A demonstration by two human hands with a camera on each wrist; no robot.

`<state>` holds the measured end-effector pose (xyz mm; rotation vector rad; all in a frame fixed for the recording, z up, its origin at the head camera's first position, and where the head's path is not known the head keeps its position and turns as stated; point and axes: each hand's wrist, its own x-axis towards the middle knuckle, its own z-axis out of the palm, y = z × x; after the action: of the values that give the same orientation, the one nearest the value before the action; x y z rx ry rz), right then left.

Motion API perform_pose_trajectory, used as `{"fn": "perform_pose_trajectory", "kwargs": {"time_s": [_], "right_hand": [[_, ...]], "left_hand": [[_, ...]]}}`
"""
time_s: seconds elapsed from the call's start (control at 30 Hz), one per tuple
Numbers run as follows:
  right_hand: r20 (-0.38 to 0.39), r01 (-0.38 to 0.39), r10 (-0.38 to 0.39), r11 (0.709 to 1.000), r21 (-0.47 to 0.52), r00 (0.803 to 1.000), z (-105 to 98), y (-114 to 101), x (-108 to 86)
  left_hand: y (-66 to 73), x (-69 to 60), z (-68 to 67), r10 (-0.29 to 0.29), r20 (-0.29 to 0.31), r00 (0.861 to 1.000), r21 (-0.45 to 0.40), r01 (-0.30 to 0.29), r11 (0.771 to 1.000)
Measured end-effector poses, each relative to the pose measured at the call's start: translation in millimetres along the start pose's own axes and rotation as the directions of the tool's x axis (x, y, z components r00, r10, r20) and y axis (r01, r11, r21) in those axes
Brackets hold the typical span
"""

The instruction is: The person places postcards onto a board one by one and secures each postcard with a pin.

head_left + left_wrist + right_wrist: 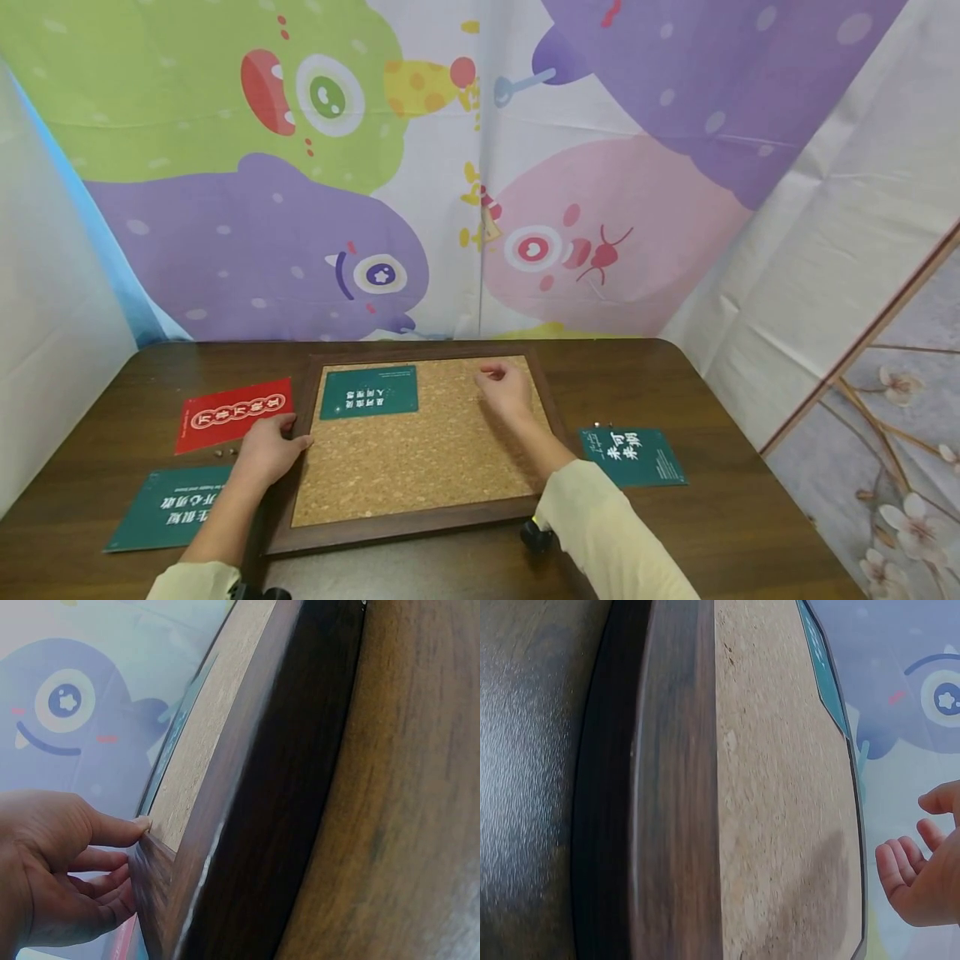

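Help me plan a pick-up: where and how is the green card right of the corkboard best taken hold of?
Probably by the right edge of the green card, coming in from the right with the right hand: it lies flat, that edge is free, and small shiny pieces sit at its far edge.

- Corkboard (412,458): rectangular, speckled tan cork in a dark brown wooden frame, lying flat; the left hand (266,450) grips its left edge, and the right hand (506,393) is over its far right part.
- Green card (369,392): white lettering, flat on the cork's far left corner.
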<state>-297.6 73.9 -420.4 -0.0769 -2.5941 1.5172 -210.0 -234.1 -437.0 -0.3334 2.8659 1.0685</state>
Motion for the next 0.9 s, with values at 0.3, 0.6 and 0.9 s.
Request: {"fn": "perform_pose_trajectory", "kwargs": {"time_s": [0.3,0.6,0.9], "right_hand": [[0.003,-0.023,0.023,0.999,-0.031,1.000,-11.0,2.2,0.7],[-0.007,-0.032,0.032,0.998,-0.050,0.999,-19.2,5.9,2.4],[-0.031,-0.028,0.026,0.998,-0.055,0.999,-26.8,10.7,4.9]], "left_hand": [[0.6,-0.1,0.5,-0.001,0.002,1.000,0.008,0.001,1.000],[-1.0,1.0,1.5,0.006,-0.003,1.000,0.004,-0.006,1.000],[-1.3,1.5,1.9,0.006,-0.005,1.000,0.008,-0.006,1.000]]}}
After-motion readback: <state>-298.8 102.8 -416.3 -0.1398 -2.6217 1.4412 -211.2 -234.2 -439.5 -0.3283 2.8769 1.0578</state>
